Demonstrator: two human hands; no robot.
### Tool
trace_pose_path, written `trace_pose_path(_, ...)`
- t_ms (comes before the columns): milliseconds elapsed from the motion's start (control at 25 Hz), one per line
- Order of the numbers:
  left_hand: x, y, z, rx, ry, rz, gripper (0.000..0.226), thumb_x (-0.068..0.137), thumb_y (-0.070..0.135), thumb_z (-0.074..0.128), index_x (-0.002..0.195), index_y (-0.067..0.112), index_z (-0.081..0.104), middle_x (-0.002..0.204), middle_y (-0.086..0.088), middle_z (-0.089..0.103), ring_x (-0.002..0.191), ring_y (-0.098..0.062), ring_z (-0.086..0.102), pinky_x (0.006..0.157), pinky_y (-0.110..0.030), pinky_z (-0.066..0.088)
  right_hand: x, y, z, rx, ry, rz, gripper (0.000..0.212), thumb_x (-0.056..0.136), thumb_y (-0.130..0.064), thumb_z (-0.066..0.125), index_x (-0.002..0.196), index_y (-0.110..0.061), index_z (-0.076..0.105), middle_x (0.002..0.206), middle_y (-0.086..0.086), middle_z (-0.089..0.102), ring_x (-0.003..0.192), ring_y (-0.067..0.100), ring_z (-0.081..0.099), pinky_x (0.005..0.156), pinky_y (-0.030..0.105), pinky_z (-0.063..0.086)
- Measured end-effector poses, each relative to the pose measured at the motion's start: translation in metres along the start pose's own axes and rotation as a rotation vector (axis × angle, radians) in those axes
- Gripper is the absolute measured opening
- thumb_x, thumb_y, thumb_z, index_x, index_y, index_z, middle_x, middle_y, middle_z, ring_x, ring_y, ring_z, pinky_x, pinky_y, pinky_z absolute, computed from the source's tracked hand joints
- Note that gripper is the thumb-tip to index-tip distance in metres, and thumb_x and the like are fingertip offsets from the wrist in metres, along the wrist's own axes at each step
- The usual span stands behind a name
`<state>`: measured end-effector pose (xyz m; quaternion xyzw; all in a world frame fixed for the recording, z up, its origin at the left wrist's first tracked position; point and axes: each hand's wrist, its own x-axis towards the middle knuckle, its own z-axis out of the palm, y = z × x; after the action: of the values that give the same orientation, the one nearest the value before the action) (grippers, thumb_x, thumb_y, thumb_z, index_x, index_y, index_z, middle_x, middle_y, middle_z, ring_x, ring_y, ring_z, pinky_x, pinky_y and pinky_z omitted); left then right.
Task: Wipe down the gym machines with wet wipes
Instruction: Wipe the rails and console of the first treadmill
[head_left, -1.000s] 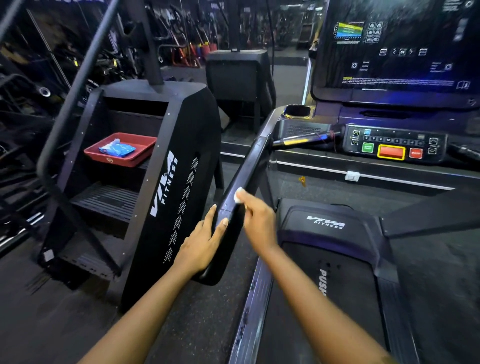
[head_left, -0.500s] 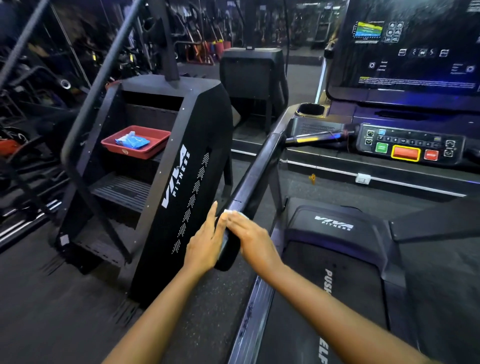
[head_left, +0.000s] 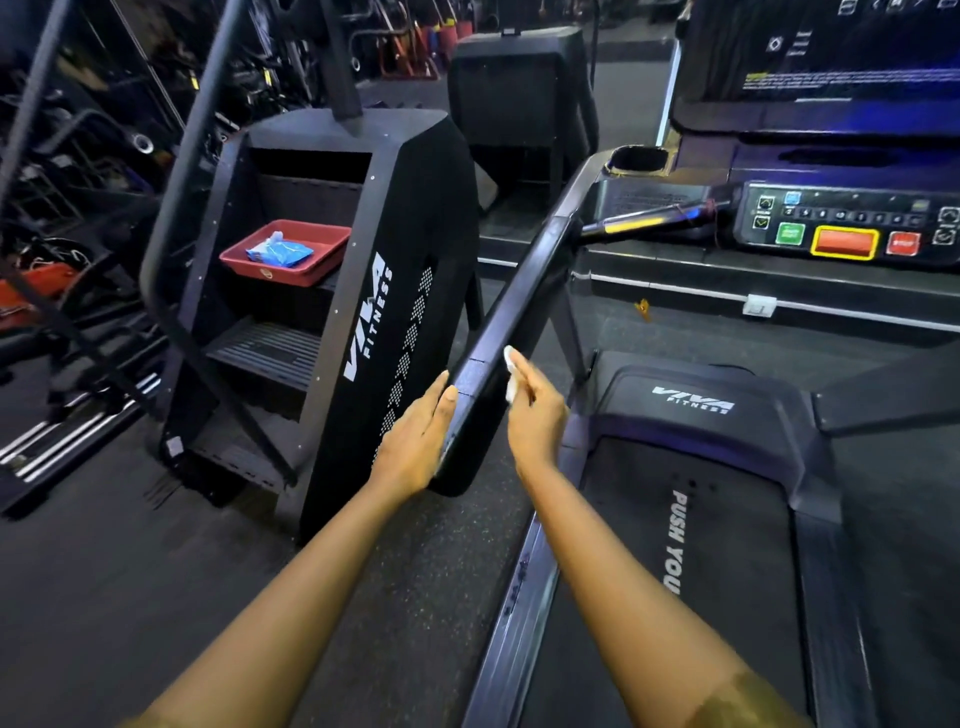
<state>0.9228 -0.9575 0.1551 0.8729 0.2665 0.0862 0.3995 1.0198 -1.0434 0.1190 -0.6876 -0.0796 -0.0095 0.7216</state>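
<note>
Wipe (head_left: 511, 385) now beside rail (head_left: 511, 306); two hands (head_left: 415, 441) (head_left: 536, 423)

At your feet the dark rubber floor (head_left: 405, 597) carries the stair climber (head_left: 415, 234) towards its left edge and the treadmill (head_left: 727, 519) on the right. On the climber's upper step (head_left: 330, 285) sits a red tray (head_left: 332, 243) holding a blue wipe pack (head_left: 280, 253).

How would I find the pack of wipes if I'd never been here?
Look at the big black stair machine with VIVA FITNESS on its side, left of the treadmill. On an upper step sits a red tray, and the wipes pack lies inside it. It is the only blue thing there.
</note>
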Motion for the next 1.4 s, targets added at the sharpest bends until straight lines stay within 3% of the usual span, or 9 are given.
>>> trace_pose_path(160,0.003,-0.002,0.001,0.041,-0.016,-0.007,0.055,0.098,0.052,0.023,0.149,0.032,0.028,0.151,0.002,0.036,0.138,-0.018,0.034,0.108,-0.031,0.024,0.002,0.001,0.020,-0.247,-0.043,-0.260,0.036,0.080,0.011,0.044,0.102,-0.001,0.070,0.112,0.013,0.067,0.111,0.025,0.060,0.098,0.009,0.032)
trace_pose_path(320,0.005,-0.005,0.002,-0.011,-0.002,0.004,0.053,0.099,0.051,0.024,0.147,0.032,0.031,0.149,0.002,0.040,0.138,-0.015,0.034,0.110,-0.030,0.024,-0.043,0.005,0.012,-0.274,-0.094,-0.423,0.032,0.078,0.005,0.052,0.104,-0.001,0.070,0.106,0.011,0.069,0.106,0.023,0.061,0.100,0.010,0.032)
trace_pose_path(480,0.001,-0.002,0.001,0.027,-0.008,0.011,0.054,0.098,0.051,0.025,0.148,0.030,0.030,0.150,0.001,0.037,0.139,-0.016,0.033,0.107,-0.028,0.023,-0.089,0.002,-0.011,0.072,-0.138,-0.085,0.036,0.083,0.013,0.053,0.107,-0.008,0.069,0.111,-0.003,0.068,0.105,-0.004,0.059,0.094,0.010,0.042)
trace_pose_path(560,0.001,0.000,0.001,0.043,-0.010,0.016,0.056,0.098,0.052,0.026,0.149,0.030,0.028,0.150,0.001,0.038,0.138,-0.017,0.034,0.107,-0.030,0.024,-0.073,0.007,-0.015,0.203,-0.004,0.180,0.033,0.088,0.007,0.053,0.108,-0.014,0.070,0.110,-0.008,0.068,0.097,-0.011,0.059,0.087,0.005,0.042)
trace_pose_path(760,0.005,-0.006,0.001,0.084,-0.040,0.028,0.056,0.098,0.054,0.028,0.150,0.034,0.022,0.150,0.001,0.038,0.136,-0.020,0.036,0.105,-0.034,0.029,-0.008,0.032,0.008,0.240,0.104,0.468,0.033,0.094,0.004,0.045,0.119,-0.009,0.062,0.121,0.003,0.063,0.100,0.004,0.056,0.089,0.013,0.043)
trace_pose_path(960,0.011,-0.014,0.001,0.083,-0.075,0.107,0.050,0.094,0.059,0.028,0.143,0.049,0.027,0.143,0.003,0.044,0.131,-0.017,0.041,0.104,-0.034,0.030,-0.024,0.046,0.030,0.388,0.225,0.442,0.032,0.093,0.008,0.041,0.122,0.005,0.056,0.125,0.013,0.058,0.113,0.015,0.055,0.099,0.019,0.042)
trace_pose_path(1080,0.013,-0.018,0.001,0.028,-0.105,0.105,0.048,0.097,0.057,0.027,0.143,0.047,0.030,0.145,0.004,0.041,0.133,-0.016,0.038,0.105,-0.033,0.027,-0.061,0.049,0.036,0.318,0.250,0.402,0.036,0.092,0.011,0.043,0.121,-0.002,0.058,0.122,0.005,0.061,0.106,0.004,0.057,0.102,0.024,0.042)
trace_pose_path(1280,0.015,-0.023,0.001,-0.070,-0.128,0.114,0.057,0.092,0.067,0.019,0.143,0.047,0.032,0.147,0.004,0.039,0.135,-0.018,0.036,0.113,-0.042,0.026,-0.123,0.030,0.039,0.191,0.311,0.410,0.043,0.090,0.012,0.043,0.114,-0.017,0.064,0.110,-0.011,0.063,0.096,0.004,0.059,0.086,0.012,0.047)
trace_pose_path(1400,0.018,-0.023,0.002,-0.122,-0.112,0.123,0.056,0.092,0.064,0.019,0.142,0.043,0.035,0.137,-0.014,0.049,0.127,-0.031,0.046,0.108,-0.049,0.034,-0.138,0.012,0.040,0.106,0.339,0.447,0.044,0.089,0.008,0.043,0.113,-0.021,0.067,0.111,-0.011,0.065,0.087,0.008,0.059,0.074,0.019,0.046)
